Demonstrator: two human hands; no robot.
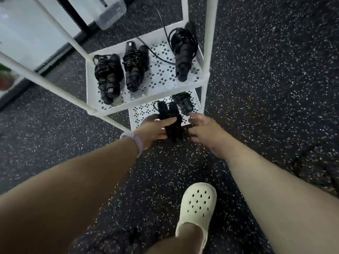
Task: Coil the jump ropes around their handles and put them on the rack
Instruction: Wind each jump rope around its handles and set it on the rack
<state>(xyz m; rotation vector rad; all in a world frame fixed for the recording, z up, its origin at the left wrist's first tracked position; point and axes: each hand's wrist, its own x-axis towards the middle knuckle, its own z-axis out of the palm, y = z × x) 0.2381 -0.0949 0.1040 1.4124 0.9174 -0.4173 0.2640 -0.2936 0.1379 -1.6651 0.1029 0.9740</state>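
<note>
The floor [275,88] was a dark rubber surface flecked throughout with white and pale specks. At the far left stood a pale wall panel with a dark base strip, and a clear plastic bin [110,13] rested on the floor beyond the rack. The white metal rack [206,52] had tubular posts and perforated shelves punched with a diamond pattern. Three black jump rope bundles, cord wound around ribbed handles, lay on the upper shelf [161,83]: one at the left [108,77], one just beside it [134,66], and one at the right [183,55] with a loose cord trailing from it. A further coiled bundle [183,103] lay on the lower shelf [139,110]. The left hand [156,129], with a pale lilac band [136,142] at its wrist, gripped a black coiled jump rope [170,121] at the near edge of the lower shelf. The right hand [207,132] was just beside that rope, its fingers loosely spread; contact could not be determined. A white perforated clog [198,204] stood on the near floor.
</note>
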